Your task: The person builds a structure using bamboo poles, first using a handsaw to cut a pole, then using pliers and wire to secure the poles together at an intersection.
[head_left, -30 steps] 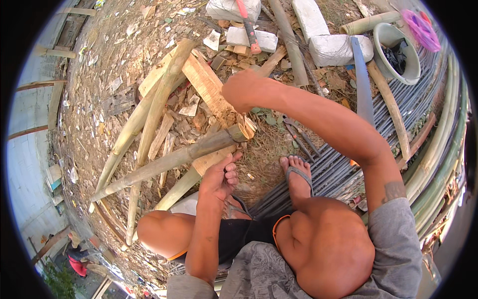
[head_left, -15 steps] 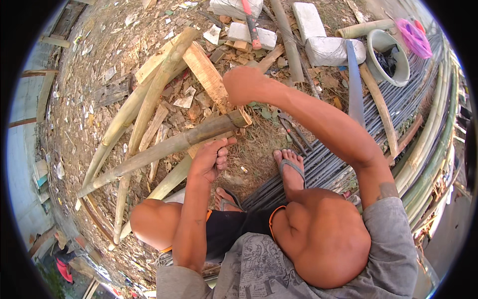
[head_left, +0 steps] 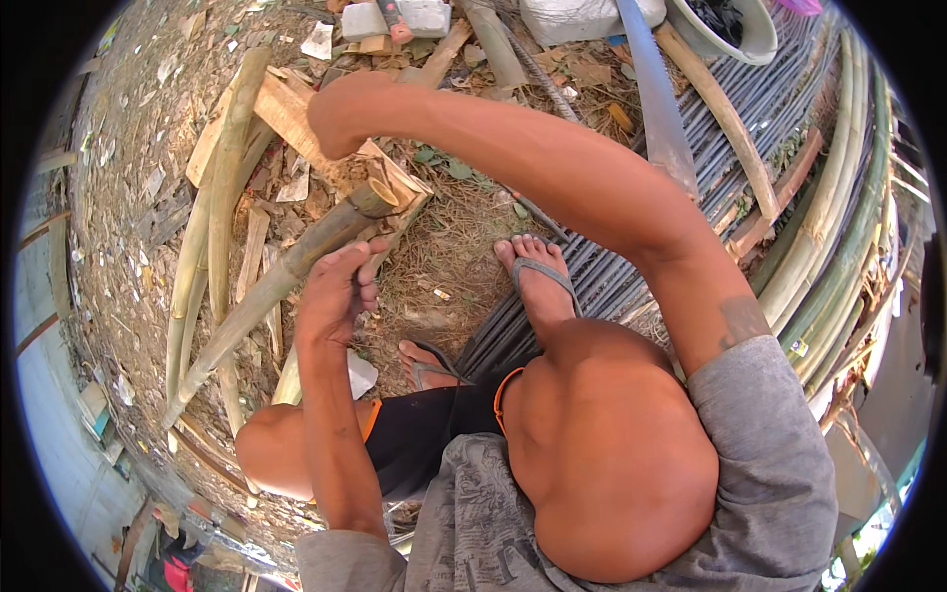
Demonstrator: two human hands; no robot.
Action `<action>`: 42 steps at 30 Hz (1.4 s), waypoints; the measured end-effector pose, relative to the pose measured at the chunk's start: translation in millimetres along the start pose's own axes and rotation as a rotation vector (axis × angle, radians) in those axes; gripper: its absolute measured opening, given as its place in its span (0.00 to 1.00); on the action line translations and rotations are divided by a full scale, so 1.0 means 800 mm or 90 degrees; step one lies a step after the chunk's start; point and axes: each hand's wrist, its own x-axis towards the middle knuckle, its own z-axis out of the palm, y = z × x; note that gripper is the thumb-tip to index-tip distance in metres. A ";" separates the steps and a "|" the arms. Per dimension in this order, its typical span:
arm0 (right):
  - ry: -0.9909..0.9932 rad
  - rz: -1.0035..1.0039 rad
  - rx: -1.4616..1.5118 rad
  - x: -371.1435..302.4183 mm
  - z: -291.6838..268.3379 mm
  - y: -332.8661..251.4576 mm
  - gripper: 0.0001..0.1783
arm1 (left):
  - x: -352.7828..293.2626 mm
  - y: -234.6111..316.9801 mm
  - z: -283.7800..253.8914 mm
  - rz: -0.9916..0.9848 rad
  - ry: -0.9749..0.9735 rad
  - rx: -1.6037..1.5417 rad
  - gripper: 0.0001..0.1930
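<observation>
My left hand (head_left: 337, 284) is closed, fingers curled, against the cut end of a greenish-brown bamboo pole (head_left: 286, 273). What it grips is hidden. The pole slants from lower left up to its hollow end, which lies by a pale wooden plank (head_left: 286, 107). Beyond it my right hand (head_left: 345, 113), at the end of the outstretched arm, is closed in a fist over the plank. Anything inside that fist is out of sight. Other bamboo poles (head_left: 227, 158) cross the bamboo pole's lower part on the left.
A handsaw (head_left: 659, 109) and a curved bamboo piece (head_left: 720, 123) lie to the right. Dark steel rods (head_left: 621, 247) run past my foot. White blocks (head_left: 567, 18), a red-handled tool (head_left: 397, 25) and a bucket (head_left: 755, 39) are at the far side. Long bamboo poles (head_left: 838, 227) border the right.
The view has shifted, moving most of the scene left and up in the picture. The bamboo's hollow end now faces me more. Both hands stay closed by the pole and plank.
</observation>
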 end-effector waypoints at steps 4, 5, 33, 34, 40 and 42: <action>0.033 -0.038 0.062 -0.024 -0.004 -0.011 0.15 | -0.009 0.030 -0.002 0.012 -0.002 0.013 0.19; 0.035 -0.032 0.067 -0.032 -0.001 -0.008 0.15 | -0.002 0.032 -0.006 0.009 -0.006 0.019 0.19; -0.007 -0.029 0.186 -0.086 0.028 0.006 0.15 | -0.050 0.004 0.003 -0.107 0.038 -0.162 0.19; -0.009 -0.031 0.181 -0.087 0.033 0.005 0.15 | -0.055 0.014 0.010 -0.082 0.027 -0.125 0.18; 0.044 0.006 0.192 -0.088 0.042 -0.006 0.14 | -0.047 0.036 0.009 0.017 0.015 0.061 0.19; 0.013 0.007 0.231 -0.092 0.050 -0.004 0.17 | -0.040 0.032 0.003 0.019 0.027 0.090 0.20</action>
